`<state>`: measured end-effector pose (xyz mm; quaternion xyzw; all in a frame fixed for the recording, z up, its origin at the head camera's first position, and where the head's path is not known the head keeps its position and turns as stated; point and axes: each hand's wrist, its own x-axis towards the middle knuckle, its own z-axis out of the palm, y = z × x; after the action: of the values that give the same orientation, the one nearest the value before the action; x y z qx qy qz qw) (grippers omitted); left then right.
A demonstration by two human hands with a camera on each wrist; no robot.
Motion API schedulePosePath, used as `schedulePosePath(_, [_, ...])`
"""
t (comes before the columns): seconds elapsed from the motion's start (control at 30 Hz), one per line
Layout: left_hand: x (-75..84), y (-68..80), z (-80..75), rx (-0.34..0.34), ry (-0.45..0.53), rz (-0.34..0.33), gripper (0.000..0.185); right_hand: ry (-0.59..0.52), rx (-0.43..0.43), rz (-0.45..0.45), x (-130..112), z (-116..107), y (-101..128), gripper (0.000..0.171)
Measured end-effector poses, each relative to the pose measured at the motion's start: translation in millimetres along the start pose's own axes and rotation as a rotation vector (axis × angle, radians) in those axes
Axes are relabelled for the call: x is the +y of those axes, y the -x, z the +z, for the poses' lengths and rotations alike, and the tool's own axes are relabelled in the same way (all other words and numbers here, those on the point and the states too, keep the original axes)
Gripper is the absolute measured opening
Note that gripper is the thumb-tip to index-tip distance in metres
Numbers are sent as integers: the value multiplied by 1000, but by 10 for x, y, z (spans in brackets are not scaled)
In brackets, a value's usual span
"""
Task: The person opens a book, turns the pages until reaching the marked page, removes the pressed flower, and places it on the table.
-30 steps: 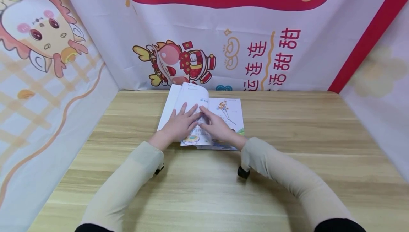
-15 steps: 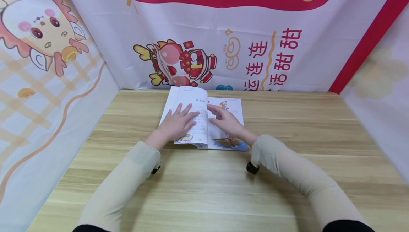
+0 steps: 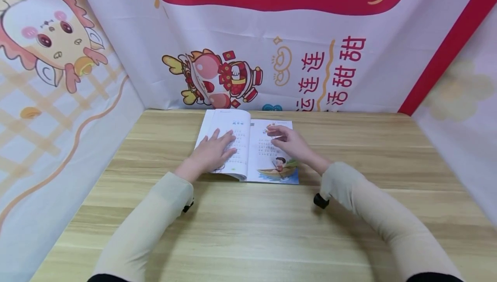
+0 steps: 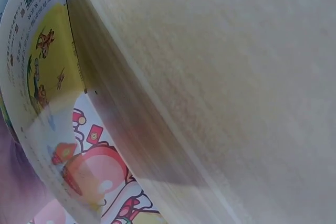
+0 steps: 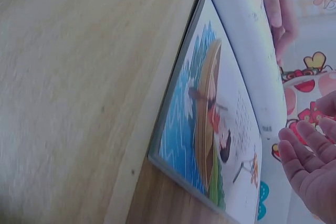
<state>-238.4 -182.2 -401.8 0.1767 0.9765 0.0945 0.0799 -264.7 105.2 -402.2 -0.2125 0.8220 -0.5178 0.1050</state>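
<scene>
An open picture book lies on the table, its left pages curving up at the spine. On the left page rests my left hand, fingers spread flat. My right hand hovers over the right page with its fingers loosely bent; the right wrist view shows that hand apart from the paper, holding nothing. A boy in a boat is printed on the right page. In the left wrist view the lifted book edge curves at the left, with a blurred bit of my left hand behind it.
The wood-grain table extends around the book. A printed cloth backdrop hangs right behind the table's far edge, and patterned cloth panels stand along the sides.
My right hand has moved right, from beside my left hand at the turned page to over the right page. The left page now lies further left, with my left hand flat on it.
</scene>
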Motion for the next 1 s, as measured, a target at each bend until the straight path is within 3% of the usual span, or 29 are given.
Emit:
schedulePosePath(0.33, [-33, -25, -14, -32, -18, 26, 55, 172, 61, 174, 151, -174, -2, 34])
schedulePosePath(1.0, [-90, -28, 7, -56, 1, 7, 58, 227, -23, 342, 315, -200, -75, 26])
